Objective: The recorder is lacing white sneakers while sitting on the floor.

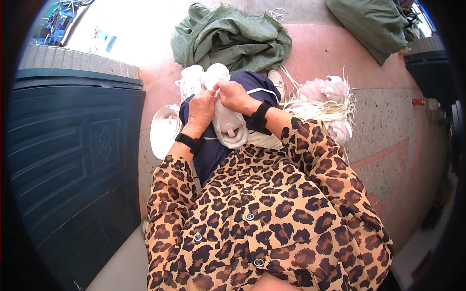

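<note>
A pale pink and white shoe [228,123] lies on my lap over dark blue trousers, its heel opening toward me. My left hand [201,109] is closed in a pinch at the shoe's left side. My right hand [235,97] rests over the front of the shoe, thumb and finger pinched close to the left fingertips. Between them they grip a thin white shoelace, mostly hidden by the fingers. Just beyond my hands is another white shoe [191,79]. Both wrists wear black bands.
A white rounded container [162,133] stands left of my leg. On the right lie a bundle of off-white laces [310,110] and several pale pink shoes [335,88]. Green sacks [233,39] are ahead and at the far right. A dark blue panelled door [77,145] borders the left.
</note>
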Available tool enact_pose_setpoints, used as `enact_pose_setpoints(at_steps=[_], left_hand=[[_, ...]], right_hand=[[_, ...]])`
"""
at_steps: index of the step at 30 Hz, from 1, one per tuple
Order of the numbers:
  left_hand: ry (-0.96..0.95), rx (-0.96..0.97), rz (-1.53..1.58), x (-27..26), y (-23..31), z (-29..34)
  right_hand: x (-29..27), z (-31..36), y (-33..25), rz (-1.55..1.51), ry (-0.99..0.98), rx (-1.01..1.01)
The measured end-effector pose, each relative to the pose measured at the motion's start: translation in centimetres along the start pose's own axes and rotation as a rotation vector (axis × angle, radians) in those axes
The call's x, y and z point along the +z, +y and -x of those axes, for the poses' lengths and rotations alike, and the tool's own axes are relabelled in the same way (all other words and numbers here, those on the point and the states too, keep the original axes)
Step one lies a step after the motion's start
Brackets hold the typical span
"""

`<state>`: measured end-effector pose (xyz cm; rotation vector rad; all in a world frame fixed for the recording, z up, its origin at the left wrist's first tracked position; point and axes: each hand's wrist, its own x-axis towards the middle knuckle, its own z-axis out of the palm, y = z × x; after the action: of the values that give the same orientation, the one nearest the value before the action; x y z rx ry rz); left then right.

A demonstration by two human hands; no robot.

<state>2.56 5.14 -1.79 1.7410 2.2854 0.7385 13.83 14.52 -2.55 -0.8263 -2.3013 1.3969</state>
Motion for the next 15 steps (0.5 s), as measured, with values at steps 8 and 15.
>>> enact_pose_setpoints(at_steps=[8,15], left_hand=[[-0.090,0.367,-0.351,-3.2,-2.2,-0.5],[0.620,-0.563,-0.840,-29.4,-20.4,7.8]], right_hand=[[-4.6,1.1,0.5,0.212,-0.154,-0.049],[-20.8,8.0,3.2,-0.275,-0.053,0.346]])
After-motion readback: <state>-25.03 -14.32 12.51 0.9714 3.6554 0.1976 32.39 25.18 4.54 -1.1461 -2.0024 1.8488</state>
